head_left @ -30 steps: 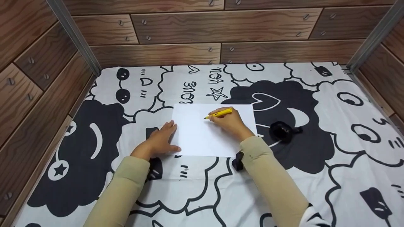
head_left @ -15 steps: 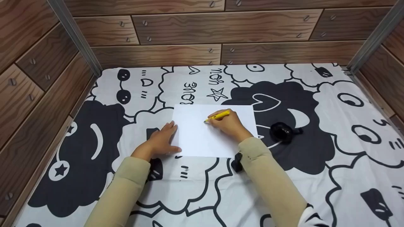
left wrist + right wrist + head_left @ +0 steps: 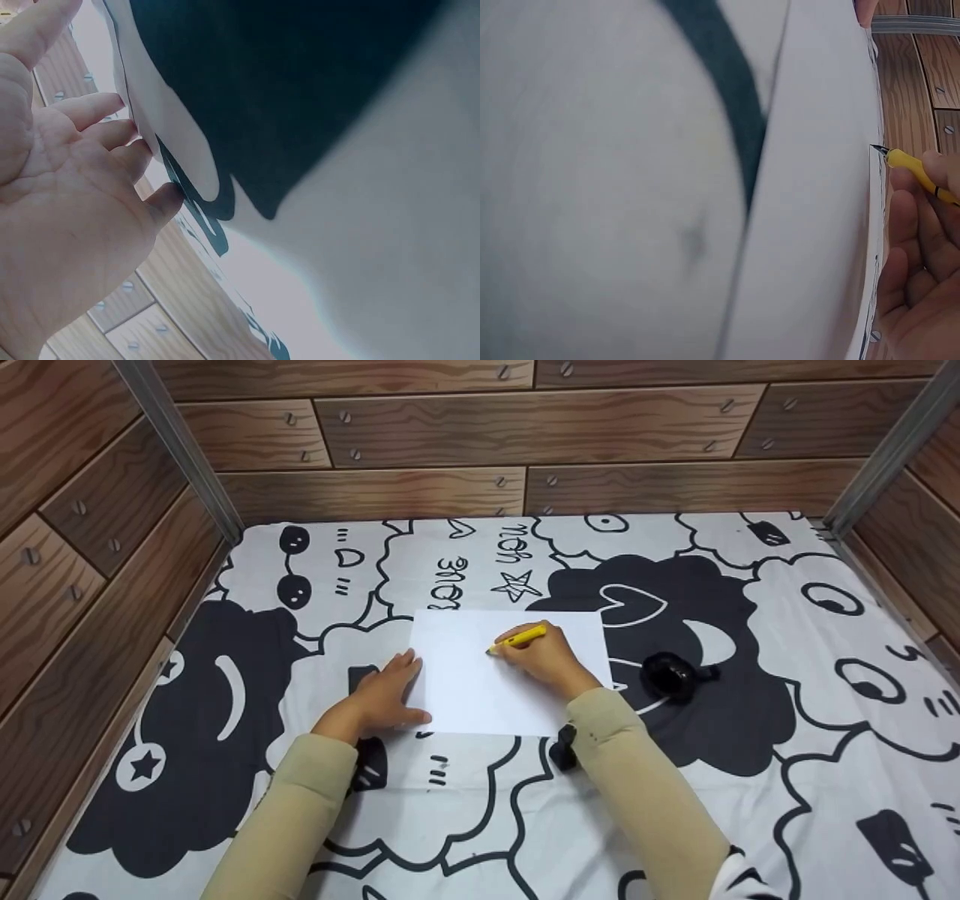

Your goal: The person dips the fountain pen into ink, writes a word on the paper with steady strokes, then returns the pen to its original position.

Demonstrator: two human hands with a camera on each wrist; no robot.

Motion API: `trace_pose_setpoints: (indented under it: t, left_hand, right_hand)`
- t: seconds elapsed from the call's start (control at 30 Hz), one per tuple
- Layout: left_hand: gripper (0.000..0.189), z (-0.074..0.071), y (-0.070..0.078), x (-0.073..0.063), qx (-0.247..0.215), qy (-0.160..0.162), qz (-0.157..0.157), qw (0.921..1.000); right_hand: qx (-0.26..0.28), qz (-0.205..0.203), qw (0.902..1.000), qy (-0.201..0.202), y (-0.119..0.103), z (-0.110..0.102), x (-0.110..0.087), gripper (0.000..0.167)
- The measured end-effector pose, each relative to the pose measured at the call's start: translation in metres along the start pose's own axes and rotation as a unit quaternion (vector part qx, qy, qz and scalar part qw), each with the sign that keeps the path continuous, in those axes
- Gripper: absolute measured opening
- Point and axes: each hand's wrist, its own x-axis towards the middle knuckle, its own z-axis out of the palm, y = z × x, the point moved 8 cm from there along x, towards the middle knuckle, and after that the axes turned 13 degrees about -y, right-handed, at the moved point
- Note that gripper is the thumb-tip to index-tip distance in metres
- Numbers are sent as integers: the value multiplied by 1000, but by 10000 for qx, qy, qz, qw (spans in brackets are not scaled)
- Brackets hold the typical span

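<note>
Now the yellow pen [image 3: 525,636] is pinched by the right hand [image 3: 549,657], the paper [image 3: 466,697] touched by the spread left hand [image 3: 384,695]: marking seems underway, steady strokes likely needed next.

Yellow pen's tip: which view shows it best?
The right wrist view: the yellow pen's tip appears larger and unobstructed there. The head view shows it small against the white paper; the left wrist view shows no discernible tip.
</note>
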Motion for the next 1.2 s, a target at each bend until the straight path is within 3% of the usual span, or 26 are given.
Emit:
trace_pose_setpoints:
  t: [0.43,1.2]
  left_hand:
    - [90,0,2,-2,-113,-42,-14,9999]
    - [89,-1,3,-3,-28,-34,28,10000]
  right_hand:
    - [184,316,9993,-26,8,-7,-5,12]
    - [-104,423,9987,265,23,-31,-14,13]
